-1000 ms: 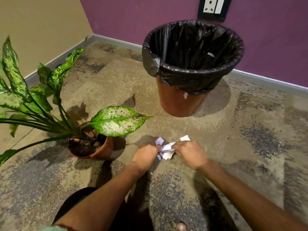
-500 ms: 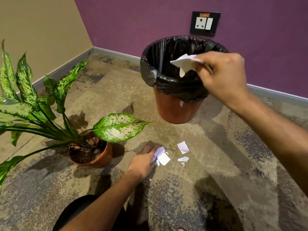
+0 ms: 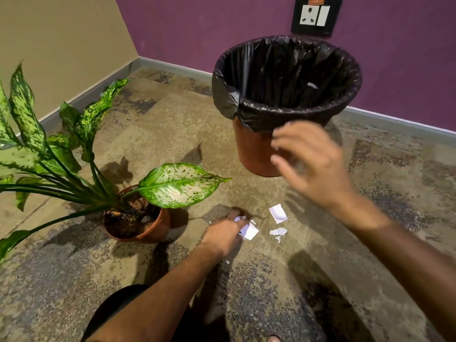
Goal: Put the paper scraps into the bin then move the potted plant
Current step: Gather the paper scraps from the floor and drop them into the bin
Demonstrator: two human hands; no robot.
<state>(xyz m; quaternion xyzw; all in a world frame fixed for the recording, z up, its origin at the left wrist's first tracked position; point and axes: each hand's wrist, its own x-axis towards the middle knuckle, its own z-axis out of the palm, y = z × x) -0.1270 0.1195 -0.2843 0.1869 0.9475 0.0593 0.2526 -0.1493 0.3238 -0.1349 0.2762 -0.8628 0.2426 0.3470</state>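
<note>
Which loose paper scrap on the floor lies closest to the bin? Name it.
The large square scrap. It lies farther up the floor toward the bin than the small torn scrap below it.

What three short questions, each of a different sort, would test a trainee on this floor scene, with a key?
1. True or false: the right hand holds a paper scrap.
2. What does the left hand grip? A) a leaf B) paper scraps C) the bin rim
3. Fill in: loose scraps lie on the ____, nearer the camera than the bin.

Key: 1. false, its fingers are spread and empty. 2. B. 3. floor; the potted plant stands beside the left hand.
</note>
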